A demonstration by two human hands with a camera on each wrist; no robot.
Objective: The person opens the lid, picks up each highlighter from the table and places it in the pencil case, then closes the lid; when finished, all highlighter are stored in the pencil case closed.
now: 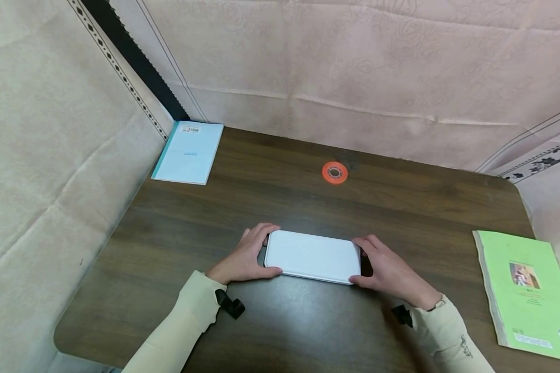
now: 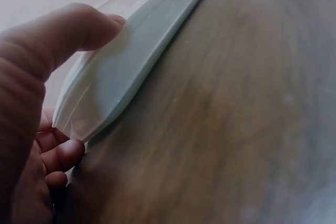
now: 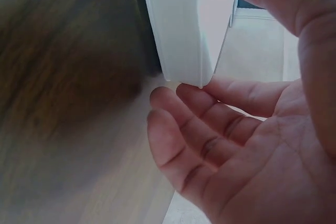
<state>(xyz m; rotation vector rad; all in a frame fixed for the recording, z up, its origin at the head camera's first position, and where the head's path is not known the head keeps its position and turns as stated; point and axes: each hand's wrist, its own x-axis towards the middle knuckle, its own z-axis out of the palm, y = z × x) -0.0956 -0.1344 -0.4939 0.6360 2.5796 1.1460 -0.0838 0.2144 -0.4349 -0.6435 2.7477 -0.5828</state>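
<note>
A flat white rectangular box (image 1: 312, 257) with rounded corners is at the near middle of the table; its kind is not clear. Its left end is gripped by my left hand (image 1: 248, 256), thumb on the near edge and fingers at the far corner. My right hand (image 1: 386, 268) grips the right end the same way. In the left wrist view the box's pale side (image 2: 131, 56) shows under the thumb, with fingertips at its end corner. The right wrist view has the box's end (image 3: 176, 30) between thumb and fingers. Whether its underside touches the table cannot be told.
A brown wooden table (image 1: 280, 321) has cloth hangings (image 1: 354, 67) behind and beside it. A light blue booklet (image 1: 189, 155) lies at the back left. An orange ring-shaped roll (image 1: 334, 173) lies towards the back. A green book (image 1: 525, 300) lies at the right edge.
</note>
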